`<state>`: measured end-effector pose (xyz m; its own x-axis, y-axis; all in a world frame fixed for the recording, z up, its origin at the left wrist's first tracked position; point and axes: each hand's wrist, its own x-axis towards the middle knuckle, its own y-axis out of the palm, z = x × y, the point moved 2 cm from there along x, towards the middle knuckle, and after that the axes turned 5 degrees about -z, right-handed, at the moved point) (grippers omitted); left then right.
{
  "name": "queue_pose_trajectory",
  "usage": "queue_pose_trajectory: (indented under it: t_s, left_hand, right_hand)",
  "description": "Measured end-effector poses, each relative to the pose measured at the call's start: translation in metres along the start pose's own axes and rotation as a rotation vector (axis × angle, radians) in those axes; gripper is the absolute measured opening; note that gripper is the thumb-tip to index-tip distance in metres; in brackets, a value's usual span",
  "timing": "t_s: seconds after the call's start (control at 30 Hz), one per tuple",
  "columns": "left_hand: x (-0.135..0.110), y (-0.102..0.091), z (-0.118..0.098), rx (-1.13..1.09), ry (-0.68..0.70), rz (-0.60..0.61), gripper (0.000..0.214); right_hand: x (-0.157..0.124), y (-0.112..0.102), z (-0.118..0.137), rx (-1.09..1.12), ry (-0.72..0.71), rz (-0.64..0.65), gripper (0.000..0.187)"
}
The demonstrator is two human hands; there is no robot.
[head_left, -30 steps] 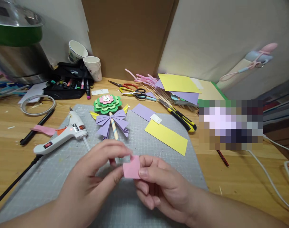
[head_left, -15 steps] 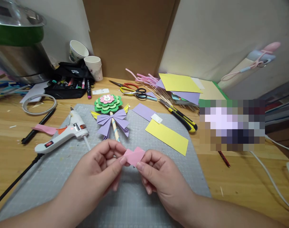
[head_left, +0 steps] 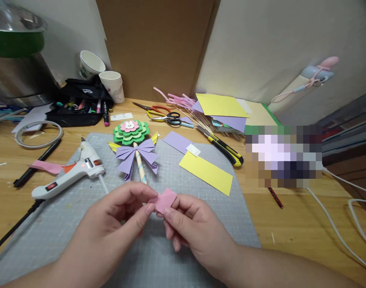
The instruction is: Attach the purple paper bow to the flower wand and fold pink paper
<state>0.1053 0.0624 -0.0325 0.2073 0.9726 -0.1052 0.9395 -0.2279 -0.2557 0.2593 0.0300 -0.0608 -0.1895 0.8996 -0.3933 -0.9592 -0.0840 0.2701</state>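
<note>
A small folded piece of pink paper (head_left: 164,201) is pinched between both hands above the grey cutting mat (head_left: 159,256). My left hand (head_left: 123,216) grips its left end between thumb and fingers. At its right end, my right hand (head_left: 192,222) holds it with the thumb on top. Just beyond the hands lies a paper flower (head_left: 131,130) with green layers and a pink bunny centre. A purple pleated paper bow (head_left: 137,154) sits on its striped stem (head_left: 140,166). To the left rests a white hot glue gun (head_left: 71,172).
Right of the flower lie a yellow paper strip (head_left: 207,174), a purple strip (head_left: 175,141) and a utility knife (head_left: 222,147). Scissors (head_left: 167,118), stacked paper (head_left: 223,105) and paper cups (head_left: 112,86) stand behind. A tape roll (head_left: 39,146) and black marker (head_left: 37,164) are at left.
The whole view has shifted, so the table's things appear a little further left. Both hands still hold the pink paper, which has turned slightly between the fingers.
</note>
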Motion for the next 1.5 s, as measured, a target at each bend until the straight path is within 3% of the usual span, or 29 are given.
queue_pose_trajectory:
  t_s: [0.27, 0.43, 0.73, 1.37, 1.5]
  left_hand:
    - [0.0005, -0.0018, 0.0012, 0.178, 0.148, 0.021, 0.01]
    - [-0.0002, -0.0028, 0.0017, 0.163, 0.172, 0.052, 0.01]
    - [-0.0003, -0.0043, 0.0021, 0.17, 0.201, 0.084, 0.013]
    - [-0.0035, -0.0018, 0.0046, 0.15, 0.135, 0.1, 0.008]
    - [-0.0033, 0.0006, 0.0068, 0.108, 0.105, 0.052, 0.007]
  right_hand:
    - [-0.001, -0.0002, -0.0035, -0.111, -0.118, -0.058, 0.028]
    - [-0.0003, -0.0007, -0.0052, -0.103, -0.105, -0.07, 0.015]
    - [0.0003, -0.0002, -0.0013, -0.116, -0.073, -0.056, 0.018]
    - [0.0, 0.0011, -0.0039, -0.097, -0.103, 0.014, 0.022]
    - [-0.0005, 0.0003, -0.005, -0.088, -0.116, 0.02, 0.022]
